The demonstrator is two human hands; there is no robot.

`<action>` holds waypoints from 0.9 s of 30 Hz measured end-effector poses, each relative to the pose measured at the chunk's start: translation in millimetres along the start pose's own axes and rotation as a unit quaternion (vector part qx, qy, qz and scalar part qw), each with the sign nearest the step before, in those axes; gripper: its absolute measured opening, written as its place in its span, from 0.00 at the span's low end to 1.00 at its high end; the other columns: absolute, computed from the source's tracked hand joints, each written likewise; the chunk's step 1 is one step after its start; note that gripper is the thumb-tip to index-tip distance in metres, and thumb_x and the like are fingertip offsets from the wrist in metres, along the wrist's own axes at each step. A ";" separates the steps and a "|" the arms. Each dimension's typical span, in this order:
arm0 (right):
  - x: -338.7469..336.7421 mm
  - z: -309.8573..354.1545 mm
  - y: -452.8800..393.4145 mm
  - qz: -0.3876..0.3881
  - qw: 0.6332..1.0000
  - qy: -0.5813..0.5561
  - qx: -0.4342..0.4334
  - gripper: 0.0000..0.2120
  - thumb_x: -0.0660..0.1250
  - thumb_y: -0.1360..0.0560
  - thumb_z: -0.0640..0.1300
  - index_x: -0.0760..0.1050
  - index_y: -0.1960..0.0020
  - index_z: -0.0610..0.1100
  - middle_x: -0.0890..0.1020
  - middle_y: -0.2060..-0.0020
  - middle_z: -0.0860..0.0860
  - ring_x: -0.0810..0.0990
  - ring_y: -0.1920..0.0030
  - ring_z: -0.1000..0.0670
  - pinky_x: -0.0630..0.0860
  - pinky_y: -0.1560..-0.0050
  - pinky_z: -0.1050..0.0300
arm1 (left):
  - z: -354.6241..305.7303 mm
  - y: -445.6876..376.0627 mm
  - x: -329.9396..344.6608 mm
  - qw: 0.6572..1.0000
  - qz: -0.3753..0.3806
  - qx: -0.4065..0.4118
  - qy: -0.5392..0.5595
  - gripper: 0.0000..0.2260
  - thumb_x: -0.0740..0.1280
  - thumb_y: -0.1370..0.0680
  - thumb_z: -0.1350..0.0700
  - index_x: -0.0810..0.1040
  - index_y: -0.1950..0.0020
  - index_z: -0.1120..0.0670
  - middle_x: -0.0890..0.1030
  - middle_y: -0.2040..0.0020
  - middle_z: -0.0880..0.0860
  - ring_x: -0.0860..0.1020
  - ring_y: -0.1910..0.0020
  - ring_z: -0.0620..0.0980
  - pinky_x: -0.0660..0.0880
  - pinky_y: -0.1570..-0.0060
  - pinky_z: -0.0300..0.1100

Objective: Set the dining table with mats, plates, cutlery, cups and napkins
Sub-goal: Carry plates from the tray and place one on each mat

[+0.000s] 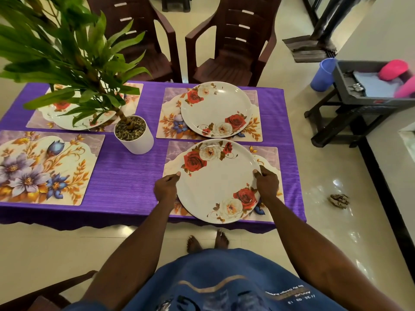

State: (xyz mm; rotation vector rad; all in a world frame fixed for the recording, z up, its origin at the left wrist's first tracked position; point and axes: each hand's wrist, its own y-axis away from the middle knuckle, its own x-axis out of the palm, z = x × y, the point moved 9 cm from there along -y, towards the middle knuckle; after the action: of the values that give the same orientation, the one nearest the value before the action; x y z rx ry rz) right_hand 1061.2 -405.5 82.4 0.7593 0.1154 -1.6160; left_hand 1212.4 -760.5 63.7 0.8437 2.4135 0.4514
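Observation:
A white plate with red roses lies on the near right floral mat. My left hand grips its left rim and my right hand grips its right rim. A second rose plate sits on the far right mat. A third plate rests on the far left mat, partly hidden by plant leaves. The near left mat carries no plate.
A potted plant in a white pot stands mid-table on the purple cloth. Two brown chairs face the far side. A grey tray on a dark stand at right holds cutlery, napkins and pink cups; a blue cup sits beside it.

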 end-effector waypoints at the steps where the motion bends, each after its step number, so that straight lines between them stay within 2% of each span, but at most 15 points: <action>1: 0.7 0.8 -0.6 0.002 1.000 0.004 -0.004 0.17 0.65 0.20 0.44 0.76 0.34 0.39 0.81 0.40 0.42 0.79 0.42 0.42 0.70 0.41 0.56 | -1.2 0.0 -0.4 1.000 -0.001 0.002 -0.003 0.11 0.72 0.24 0.49 0.82 0.51 0.56 0.81 0.57 0.50 0.81 0.54 0.52 0.78 0.55 0.44; 5: 5.2 -3.5 -5.4 0.012 1.000 0.011 -0.003 0.19 0.64 0.19 0.45 0.72 0.30 0.40 0.79 0.36 0.43 0.78 0.38 0.42 0.70 0.35 0.51 | 1.2 -3.5 -0.6 1.000 0.001 -0.008 -0.007 0.13 0.72 0.25 0.48 0.82 0.50 0.58 0.82 0.56 0.51 0.80 0.55 0.53 0.77 0.56 0.44; 10: 10.0 -2.3 -7.7 0.042 0.999 0.028 -0.010 0.20 0.64 0.20 0.45 0.71 0.29 0.41 0.79 0.36 0.45 0.78 0.38 0.43 0.71 0.32 0.45 | -0.2 -3.2 0.4 1.000 -0.001 0.003 -0.021 0.12 0.72 0.24 0.48 0.82 0.51 0.57 0.81 0.56 0.51 0.80 0.55 0.52 0.77 0.55 0.44; 12: 11.5 -5.2 -9.7 0.041 0.997 0.059 -0.019 0.22 0.68 0.22 0.48 0.73 0.30 0.43 0.80 0.39 0.45 0.79 0.40 0.43 0.74 0.35 0.45 | -3.6 -0.9 -0.2 0.999 -0.007 0.022 -0.040 0.12 0.71 0.24 0.48 0.82 0.52 0.57 0.82 0.56 0.52 0.80 0.55 0.52 0.77 0.55 0.44; 14: 5.7 -11.6 -9.0 0.005 0.996 0.084 -0.015 0.21 0.71 0.25 0.51 0.76 0.36 0.42 0.80 0.43 0.45 0.78 0.42 0.44 0.76 0.39 0.46 | -9.1 2.6 -2.5 0.994 -0.034 0.057 -0.082 0.14 0.71 0.24 0.47 0.81 0.51 0.59 0.83 0.55 0.54 0.80 0.55 0.53 0.77 0.54 0.46; 17: -1.4 -13.9 -2.7 -0.030 0.994 0.099 -0.017 0.16 0.72 0.26 0.51 0.74 0.48 0.41 0.79 0.51 0.45 0.77 0.48 0.45 0.76 0.46 0.48 | -19.6 11.8 -2.8 0.982 -0.057 0.092 -0.153 0.16 0.70 0.23 0.47 0.80 0.52 0.60 0.81 0.56 0.56 0.78 0.57 0.52 0.73 0.59 0.44; 20: -4.3 -8.8 -1.8 -0.037 0.994 0.100 -0.021 0.11 0.72 0.26 0.48 0.73 0.54 0.42 0.79 0.56 0.47 0.78 0.53 0.45 0.76 0.49 0.50 | -22.7 12.2 -1.9 0.976 -0.046 0.098 -0.191 0.15 0.70 0.23 0.46 0.78 0.56 0.59 0.81 0.58 0.56 0.78 0.58 0.53 0.72 0.60 0.43; 24: -9.9 -1.1 0.1 -0.054 0.994 0.093 -0.015 0.09 0.71 0.25 0.45 0.74 0.56 0.41 0.80 0.57 0.45 0.76 0.57 0.48 0.73 0.52 0.54 | -24.6 5.4 -1.8 0.970 -0.030 0.099 -0.220 0.15 0.71 0.24 0.45 0.78 0.57 0.57 0.80 0.59 0.54 0.78 0.59 0.52 0.72 0.59 0.42; 27: -10.5 0.1 1.5 -0.064 0.993 0.096 -0.010 0.10 0.70 0.24 0.45 0.78 0.51 0.38 0.81 0.54 0.45 0.78 0.54 0.47 0.74 0.48 0.53 | -29.2 5.4 -2.3 0.965 -0.029 0.106 -0.237 0.15 0.70 0.23 0.46 0.79 0.56 0.58 0.78 0.60 0.52 0.76 0.60 0.50 0.71 0.60 0.42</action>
State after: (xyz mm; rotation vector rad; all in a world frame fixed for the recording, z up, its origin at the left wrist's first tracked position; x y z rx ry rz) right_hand 1062.6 -397.0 88.6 0.9068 0.3239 -1.6576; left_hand 1199.3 -761.8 90.4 0.8532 2.0518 -0.0365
